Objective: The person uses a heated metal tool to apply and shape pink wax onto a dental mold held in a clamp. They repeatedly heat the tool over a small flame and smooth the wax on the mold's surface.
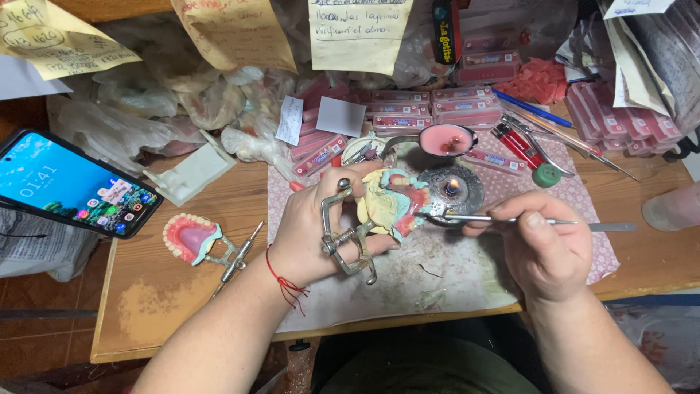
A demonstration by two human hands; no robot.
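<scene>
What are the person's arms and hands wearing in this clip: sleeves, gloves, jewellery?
Both forearms are bare, with no sleeves in view, and neither hand is gloved. The left hand has a thin red string bracelet tied round the wrist, its knotted loose ends hanging free. The right hand and its wrist carry nothing; no rings or watch show on either.

- A worn wooden surface fills the middle of the frame.
- Reddish floor tiles show at lower left.
- Handwritten paper notes hang along the top.
</scene>
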